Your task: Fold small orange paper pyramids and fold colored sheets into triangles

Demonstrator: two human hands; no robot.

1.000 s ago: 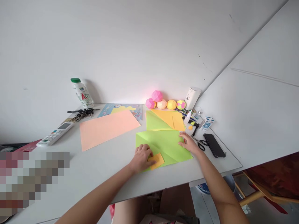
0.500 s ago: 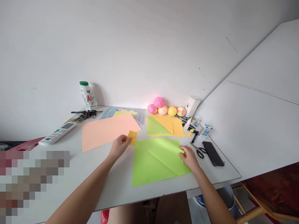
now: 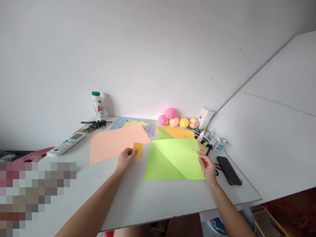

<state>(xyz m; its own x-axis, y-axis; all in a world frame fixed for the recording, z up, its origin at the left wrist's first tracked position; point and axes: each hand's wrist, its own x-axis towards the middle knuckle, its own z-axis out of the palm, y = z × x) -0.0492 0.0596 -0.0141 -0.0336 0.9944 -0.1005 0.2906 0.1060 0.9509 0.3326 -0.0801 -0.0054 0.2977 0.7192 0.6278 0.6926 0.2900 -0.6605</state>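
Observation:
Between the thumb and fingers of my left hand (image 3: 125, 160) is a small orange piece of paper (image 3: 138, 149), held above the white table. My right hand (image 3: 208, 168) pinches the right edge of a large green sheet of paper (image 3: 172, 159), which has a diagonal crease. A thin red and white stick-like tool (image 3: 205, 165), perhaps a pen, is also tucked in the right hand's fingers. Left of the green sheet lies a peach sheet (image 3: 116, 143). Orange and green sheets (image 3: 177, 132) lie behind it, partly covered.
Several faceted paper balls (image 3: 174, 121) sit by the wall. On the right are a white box (image 3: 206, 117), a glue bottle (image 3: 201, 136), a small carton (image 3: 220, 145), partly hidden scissors (image 3: 217, 168) and a black phone-like case (image 3: 229, 171). On the left are a bottle (image 3: 99, 107), keys (image 3: 96, 125) and a remote (image 3: 66, 144).
The green sheet's near edge has moved away from the table's front edge, and the sheet now overlaps the sheets behind it. My right hand has taken hold of its right edge. The view has shifted slightly.

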